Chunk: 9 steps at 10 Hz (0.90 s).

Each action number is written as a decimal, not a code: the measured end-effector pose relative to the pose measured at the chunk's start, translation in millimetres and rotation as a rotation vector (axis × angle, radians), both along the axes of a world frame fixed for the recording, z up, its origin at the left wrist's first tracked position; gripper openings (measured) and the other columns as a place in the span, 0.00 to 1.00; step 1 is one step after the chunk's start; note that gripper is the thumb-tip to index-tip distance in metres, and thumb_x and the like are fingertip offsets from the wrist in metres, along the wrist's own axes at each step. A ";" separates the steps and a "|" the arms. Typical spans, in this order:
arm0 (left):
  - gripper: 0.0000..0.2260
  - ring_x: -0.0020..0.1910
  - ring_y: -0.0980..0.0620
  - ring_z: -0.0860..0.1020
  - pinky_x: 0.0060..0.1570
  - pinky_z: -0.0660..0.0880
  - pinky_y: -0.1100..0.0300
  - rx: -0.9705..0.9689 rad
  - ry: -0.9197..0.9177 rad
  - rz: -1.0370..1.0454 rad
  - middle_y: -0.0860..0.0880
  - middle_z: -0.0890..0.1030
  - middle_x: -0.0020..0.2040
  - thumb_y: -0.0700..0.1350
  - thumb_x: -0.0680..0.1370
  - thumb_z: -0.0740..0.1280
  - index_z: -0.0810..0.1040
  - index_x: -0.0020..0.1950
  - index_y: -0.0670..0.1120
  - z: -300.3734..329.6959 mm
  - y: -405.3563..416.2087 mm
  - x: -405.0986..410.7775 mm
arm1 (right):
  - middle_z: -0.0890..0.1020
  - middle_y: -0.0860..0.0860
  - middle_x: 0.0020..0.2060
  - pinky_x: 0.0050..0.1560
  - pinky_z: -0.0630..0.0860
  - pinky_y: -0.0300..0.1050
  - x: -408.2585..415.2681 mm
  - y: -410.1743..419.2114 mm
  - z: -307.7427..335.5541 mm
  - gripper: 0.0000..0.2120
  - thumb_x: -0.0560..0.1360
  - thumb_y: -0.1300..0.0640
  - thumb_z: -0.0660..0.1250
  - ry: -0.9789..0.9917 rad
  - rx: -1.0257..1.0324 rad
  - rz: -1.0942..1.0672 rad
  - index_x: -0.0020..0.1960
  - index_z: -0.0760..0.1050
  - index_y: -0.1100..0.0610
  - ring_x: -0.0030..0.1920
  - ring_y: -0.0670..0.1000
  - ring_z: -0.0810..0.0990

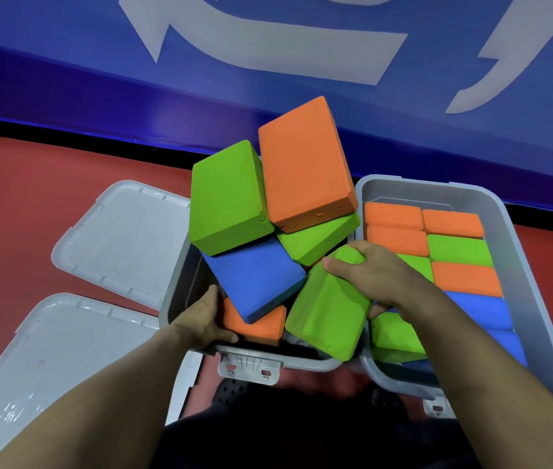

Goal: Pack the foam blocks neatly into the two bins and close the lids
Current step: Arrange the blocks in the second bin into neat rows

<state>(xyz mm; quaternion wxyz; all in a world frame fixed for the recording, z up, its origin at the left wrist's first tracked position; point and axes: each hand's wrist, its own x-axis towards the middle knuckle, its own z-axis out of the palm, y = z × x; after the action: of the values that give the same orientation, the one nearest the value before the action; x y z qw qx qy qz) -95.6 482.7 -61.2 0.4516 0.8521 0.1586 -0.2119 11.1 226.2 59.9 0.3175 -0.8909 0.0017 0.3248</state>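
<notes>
Head view: two bins (535, 265), two lids (116, 238); right hand (380, 272) grips green block (329, 316).

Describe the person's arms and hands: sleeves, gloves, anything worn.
Both arms are bare as far as the view shows, with no sleeves in sight. The left hand and right hand wear no gloves. No watch, ring or band shows on either wrist or on the fingers.

A red floor (31, 204) runs to a black strip (65, 138) at the foot of a blue wall (65, 72); large pale grey lettering (268, 45) crosses the wall.
</notes>
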 end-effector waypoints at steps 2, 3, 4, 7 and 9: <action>0.35 0.59 0.48 0.76 0.59 0.76 0.51 0.081 0.110 -0.047 0.51 0.76 0.60 0.41 0.66 0.83 0.63 0.63 0.50 -72.6 39.8 -5.7 | 0.85 0.50 0.45 0.36 0.85 0.57 -2.3 7.0 -2.9 0.20 0.76 0.37 0.70 0.014 0.029 0.023 0.62 0.75 0.47 0.40 0.54 0.86; 0.39 0.63 0.47 0.76 0.64 0.75 0.48 0.053 0.092 -0.006 0.51 0.76 0.64 0.41 0.65 0.84 0.64 0.68 0.51 -69.6 37.6 -6.2 | 0.84 0.52 0.47 0.37 0.84 0.60 -3.2 9.4 -7.4 0.21 0.76 0.37 0.70 0.013 0.023 0.037 0.63 0.75 0.48 0.41 0.56 0.86; 0.46 0.66 0.47 0.74 0.68 0.73 0.48 0.063 0.104 -0.039 0.50 0.72 0.66 0.46 0.65 0.84 0.63 0.78 0.53 -71.0 39.0 -4.2 | 0.84 0.51 0.49 0.39 0.85 0.60 -2.4 10.6 -12.0 0.23 0.75 0.36 0.69 -0.004 0.010 0.056 0.64 0.75 0.48 0.43 0.56 0.86; 0.48 0.62 0.44 0.78 0.64 0.77 0.47 0.058 0.215 -0.030 0.49 0.78 0.66 0.40 0.65 0.83 0.63 0.79 0.56 -69.0 47.0 5.4 | 0.84 0.51 0.50 0.47 0.84 0.59 3.2 10.1 -15.6 0.20 0.76 0.35 0.69 0.012 0.010 0.049 0.59 0.76 0.48 0.47 0.55 0.86; 0.48 0.66 0.43 0.77 0.66 0.73 0.51 0.208 0.216 -0.109 0.49 0.78 0.68 0.44 0.65 0.84 0.64 0.79 0.53 -60.2 50.4 12.3 | 0.83 0.53 0.49 0.38 0.85 0.61 -1.5 15.4 -14.0 0.21 0.76 0.36 0.69 0.065 -0.007 0.051 0.61 0.75 0.48 0.44 0.58 0.86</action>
<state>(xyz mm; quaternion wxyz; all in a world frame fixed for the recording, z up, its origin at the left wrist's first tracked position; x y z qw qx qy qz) -83.3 533.1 -121.4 0.3289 0.8738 0.1811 -0.3089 9.6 241.6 45.9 0.3058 -0.8807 -0.0095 0.3617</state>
